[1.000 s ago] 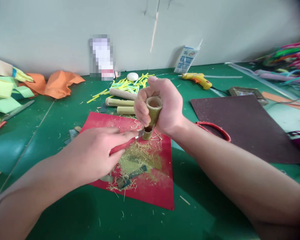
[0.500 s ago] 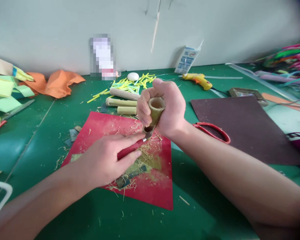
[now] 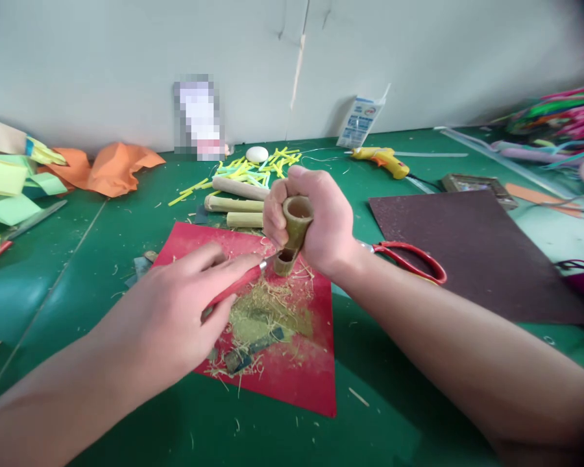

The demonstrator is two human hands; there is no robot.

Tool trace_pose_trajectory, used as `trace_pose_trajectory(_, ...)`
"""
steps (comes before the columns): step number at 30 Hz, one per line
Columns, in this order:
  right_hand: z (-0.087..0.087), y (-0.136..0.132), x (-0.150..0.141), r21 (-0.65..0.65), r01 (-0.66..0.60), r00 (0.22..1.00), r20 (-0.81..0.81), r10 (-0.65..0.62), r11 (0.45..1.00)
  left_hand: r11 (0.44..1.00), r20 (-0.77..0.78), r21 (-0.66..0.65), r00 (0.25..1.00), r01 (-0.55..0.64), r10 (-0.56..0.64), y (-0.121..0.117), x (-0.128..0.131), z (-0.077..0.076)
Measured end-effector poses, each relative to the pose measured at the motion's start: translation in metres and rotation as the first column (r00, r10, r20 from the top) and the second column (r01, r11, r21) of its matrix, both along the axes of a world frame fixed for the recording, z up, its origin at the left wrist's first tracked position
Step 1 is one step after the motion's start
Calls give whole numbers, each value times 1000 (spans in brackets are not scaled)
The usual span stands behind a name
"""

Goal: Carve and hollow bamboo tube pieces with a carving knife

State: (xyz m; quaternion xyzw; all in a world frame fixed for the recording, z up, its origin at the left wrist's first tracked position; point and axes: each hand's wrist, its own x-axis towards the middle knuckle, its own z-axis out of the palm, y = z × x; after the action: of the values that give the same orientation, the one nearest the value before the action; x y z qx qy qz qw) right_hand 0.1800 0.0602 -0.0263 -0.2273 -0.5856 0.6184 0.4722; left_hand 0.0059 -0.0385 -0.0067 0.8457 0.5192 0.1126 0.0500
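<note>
My right hand is wrapped round a short bamboo tube, which is tilted with its hollow upper end towards me. Near the tube's lower end is a cut-out notch. My left hand grips a carving knife by its red handle, index finger stretched along the top. The metal blade meets the edge of the notch. Beneath both hands lies a red sheet strewn with pale shavings and dark scraps of sandpaper.
Several bamboo pieces lie behind the sheet, near yellow and green bits and a white egg-shaped object. Red-handled scissors rest beside my right forearm, partly over a dark brown sheet. A yellow glue gun and orange paper are farther back.
The knife first slid rightwards along the notch, then drew back left with my left hand. My right hand keeps its hold on the bamboo tube; the view has shifted slightly.
</note>
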Motion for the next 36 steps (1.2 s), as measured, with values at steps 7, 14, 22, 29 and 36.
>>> trace_pose_trajectory(7, 0, -4, -4, 12, 147, 989, 16, -148, 989, 992, -290, 125, 957, 29, 8, -8, 10, -13)
trace_pose_trajectory(14, 1, -5, -3, 63, 207, 978, 20, -208, 976, 993, -164, 118, 986, -10, 29, -8, 13, -13)
trace_pose_trajectory(22, 2, -8, -4, 72, 260, 961, 80, -265, 963, 997, -56, -62, 998, -36, 33, -5, 12, -13)
trace_pose_trajectory(29, 3, -2, -3, 14, 346, 928, 141, -345, 938, 975, -267, 211, 956, -65, 121, -10, 21, -32)
trace_pose_trajectory(36, -5, 6, -3, 26, 323, 940, 104, -324, 946, 971, -285, 233, 952, -43, 110, -2, 20, -42)
